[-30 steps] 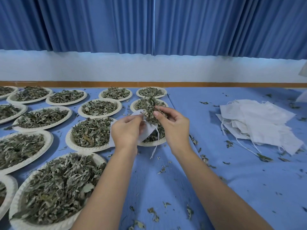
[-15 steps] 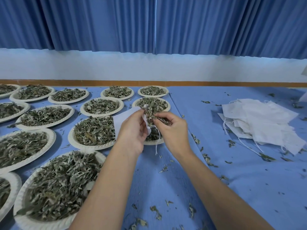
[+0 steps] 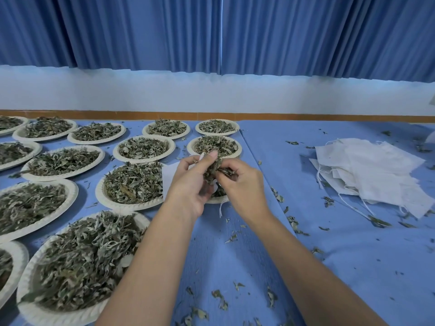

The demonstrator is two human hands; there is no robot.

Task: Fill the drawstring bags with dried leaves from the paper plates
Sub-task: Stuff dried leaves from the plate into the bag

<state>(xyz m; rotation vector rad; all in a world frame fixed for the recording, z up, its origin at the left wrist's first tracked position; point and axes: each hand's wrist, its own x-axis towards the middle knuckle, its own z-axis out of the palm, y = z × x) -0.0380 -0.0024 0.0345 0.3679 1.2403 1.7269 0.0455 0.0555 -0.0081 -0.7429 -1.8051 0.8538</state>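
Observation:
My left hand [image 3: 188, 184] holds a white drawstring bag [image 3: 169, 177] by its mouth, above a mostly hidden paper plate [image 3: 217, 199]. Only the bag's flat left part and a dangling string [image 3: 220, 209] show. My right hand [image 3: 240, 184] pinches a clump of dried leaves [image 3: 213, 169] right at the bag's mouth, touching the left hand's fingers. Several paper plates heaped with dried leaves cover the table's left half, the nearest one [image 3: 77, 267] at the front left. A pile of empty white bags [image 3: 372, 175] lies on the right.
The table wears a blue cloth [image 3: 353, 267] strewn with loose leaf bits [image 3: 221, 300]. A white wall and blue curtains [image 3: 211, 34] rise behind the table's far wooden edge [image 3: 306, 116]. Another plate [image 3: 134, 184] sits just left of my hands.
My hands have drawn closer together and risen a little. The right hand has brought its clump of leaves to the bag's mouth, and the bag is now more hidden behind the left hand.

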